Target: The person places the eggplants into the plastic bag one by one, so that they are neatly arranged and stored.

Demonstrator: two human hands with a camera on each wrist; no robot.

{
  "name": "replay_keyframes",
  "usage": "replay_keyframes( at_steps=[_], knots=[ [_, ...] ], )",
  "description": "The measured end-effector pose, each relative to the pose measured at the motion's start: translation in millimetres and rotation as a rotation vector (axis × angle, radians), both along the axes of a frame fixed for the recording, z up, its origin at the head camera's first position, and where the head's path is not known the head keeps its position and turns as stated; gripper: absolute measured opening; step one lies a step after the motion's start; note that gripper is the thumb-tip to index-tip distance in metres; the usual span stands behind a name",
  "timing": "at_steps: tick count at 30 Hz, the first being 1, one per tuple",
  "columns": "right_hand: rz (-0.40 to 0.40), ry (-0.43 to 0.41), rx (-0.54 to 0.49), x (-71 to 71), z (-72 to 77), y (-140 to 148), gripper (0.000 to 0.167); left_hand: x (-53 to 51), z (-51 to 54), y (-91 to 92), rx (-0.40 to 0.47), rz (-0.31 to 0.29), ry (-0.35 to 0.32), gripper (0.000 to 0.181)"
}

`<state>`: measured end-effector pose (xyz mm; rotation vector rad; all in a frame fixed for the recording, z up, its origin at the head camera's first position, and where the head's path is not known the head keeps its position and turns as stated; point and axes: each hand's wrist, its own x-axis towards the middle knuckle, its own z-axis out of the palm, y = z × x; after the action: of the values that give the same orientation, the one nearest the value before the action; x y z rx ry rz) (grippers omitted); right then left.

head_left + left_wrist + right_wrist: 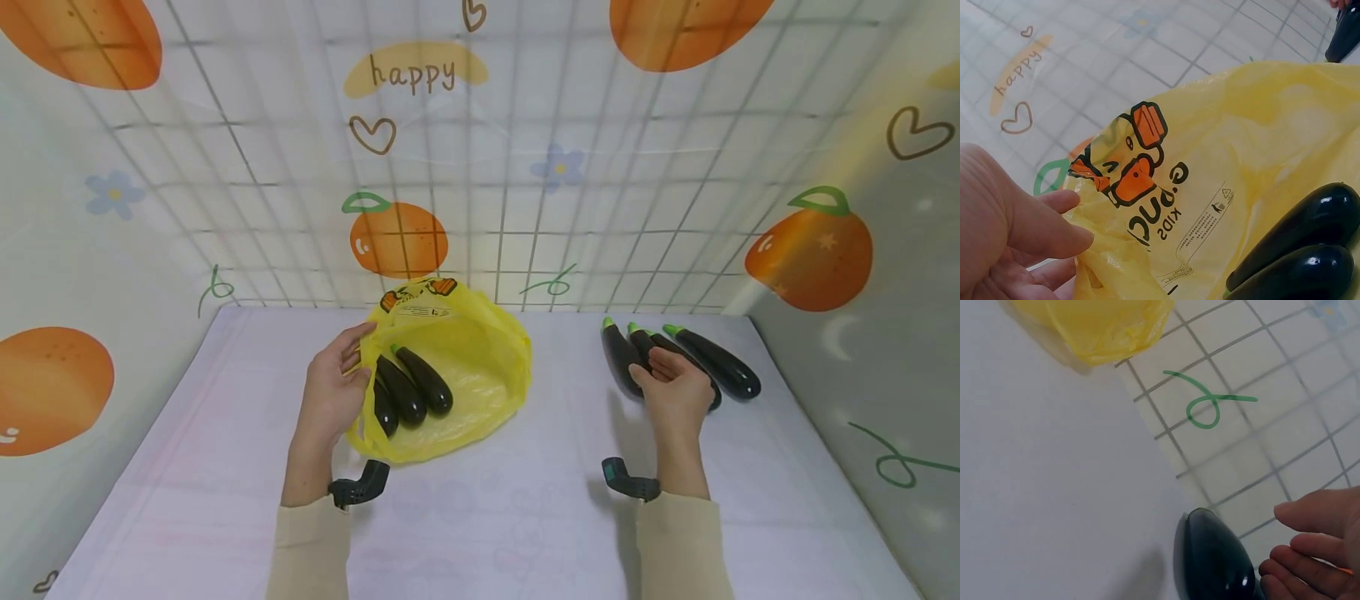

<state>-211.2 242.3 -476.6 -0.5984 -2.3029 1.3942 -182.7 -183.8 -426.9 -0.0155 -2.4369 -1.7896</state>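
Left hand (333,392) pinched rumpled yellow plastic bag (489,375) | right hand (678,392), thumb and fingers apart, hung near long glossy black eggplants (720,364) right of bag | mid-body grip (slick skin) seemed safest

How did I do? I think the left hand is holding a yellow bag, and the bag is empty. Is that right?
Not quite: the bag isn't empty. The head view shows three eggplants inside it. The rest is right: the bag is yellow, and the left hand is holding it.
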Motion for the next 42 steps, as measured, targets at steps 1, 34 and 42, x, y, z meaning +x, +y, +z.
replay_keyframes(
  at_steps=[1, 34, 42],
  knots=[
    [0.001, 0.003, 0.011, -0.8, -1.6, 1, 0.046, 0.2, 0.1, 0.0, 0.001, 0.000, 0.001, 0.064],
    [0.038, -0.048, 0.163, -10.4, -20.9, -7, 0.049, -0.6, -1.1, -2.0, 0.012, -0.016, 0.007, 0.062],
    [0.040, -0.049, 0.191, -14.0, -30.0, -7, 0.050, -1.7, -0.6, -1.6, -0.005, -0.007, 0.003, 0.064]
  ],
)
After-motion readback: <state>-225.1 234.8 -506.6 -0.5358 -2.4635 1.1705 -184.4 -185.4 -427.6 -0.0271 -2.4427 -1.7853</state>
